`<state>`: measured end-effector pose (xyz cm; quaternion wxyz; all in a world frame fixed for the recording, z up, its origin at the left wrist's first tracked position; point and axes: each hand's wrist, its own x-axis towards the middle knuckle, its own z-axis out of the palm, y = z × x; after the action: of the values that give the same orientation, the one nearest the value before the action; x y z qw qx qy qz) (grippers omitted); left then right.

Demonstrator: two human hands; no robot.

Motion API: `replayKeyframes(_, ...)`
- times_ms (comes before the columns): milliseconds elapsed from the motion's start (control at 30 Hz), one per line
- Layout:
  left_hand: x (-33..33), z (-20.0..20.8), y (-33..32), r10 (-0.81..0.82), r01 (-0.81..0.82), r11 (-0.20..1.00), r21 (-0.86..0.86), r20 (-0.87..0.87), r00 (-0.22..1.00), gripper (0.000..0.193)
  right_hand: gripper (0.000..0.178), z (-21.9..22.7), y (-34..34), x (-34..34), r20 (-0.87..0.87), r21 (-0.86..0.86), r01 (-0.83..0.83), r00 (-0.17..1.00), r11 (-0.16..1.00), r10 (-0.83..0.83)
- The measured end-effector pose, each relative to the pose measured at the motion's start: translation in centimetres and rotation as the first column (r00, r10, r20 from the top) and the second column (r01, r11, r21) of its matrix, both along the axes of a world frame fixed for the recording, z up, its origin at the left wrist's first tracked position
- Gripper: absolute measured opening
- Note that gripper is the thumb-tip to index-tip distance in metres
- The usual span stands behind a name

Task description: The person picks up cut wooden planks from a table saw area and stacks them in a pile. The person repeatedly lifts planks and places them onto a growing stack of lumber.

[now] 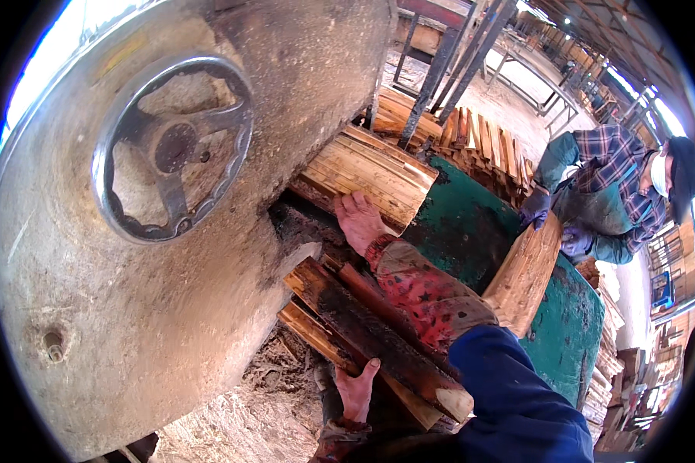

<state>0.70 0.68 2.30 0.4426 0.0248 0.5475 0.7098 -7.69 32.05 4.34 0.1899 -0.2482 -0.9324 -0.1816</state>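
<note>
My right hand [361, 222] lies on the near side of a pale sawn wood piece [374, 176], which rests beside the big machine housing. Its fingers are stretched out over the wood, not wrapped round it. Lower down, my left hand [355, 391] holds the side of a bundle of dark, bark-edged wood slabs [363, 328]. The left thumb shows against the slabs; its fingers are mostly hidden beneath them. The slabs slant from the machine toward my body, under my right forearm.
A large dusty machine housing [208, 309] with a metal handwheel [175, 147] fills the left. A green metal table [560, 332] stands to the right. Across it, a co-worker [618, 181] in gloves grips a long wood slab [525, 274]. Stacked boards [486, 143] lie behind, near metal posts [432, 85].
</note>
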Motion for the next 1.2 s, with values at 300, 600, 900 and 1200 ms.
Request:
replayKeyframes(300, -0.2, -0.9, -0.4, -0.034, 0.031, 0.998, -0.06, -0.046, 0.998, 0.073, 0.023, 2.3, -2.1, 3.3, 0.105, -0.385, 0.111, 0.992, 0.916, -0.077)
replayKeyframes(600, 0.1, -1.0, -0.5, -0.034, 0.028, 0.997, -0.068, -0.082, 0.996, 0.072, 0.03, 5.7, -4.9, 21.0, -0.249, -0.797, -0.098, 0.953, 0.596, -0.175)
replayKeyframes(900, -0.2, -0.8, -0.8, -0.055, 0.036, 0.968, -0.25, -0.071, 0.996, 0.069, 0.025, 13.7, -14.1, 32.8, -0.124, -0.99, -0.139, 0.876, 0.003, -0.465)
replayKeyframes(1200, 0.2, -2.1, -0.8, -0.029, 0.012, 0.982, -0.188, -0.088, 0.996, 0.057, 0.071, 7.3, -13.9, 32.6, -0.056, -0.919, -0.04, 0.998, 0.392, -0.031)
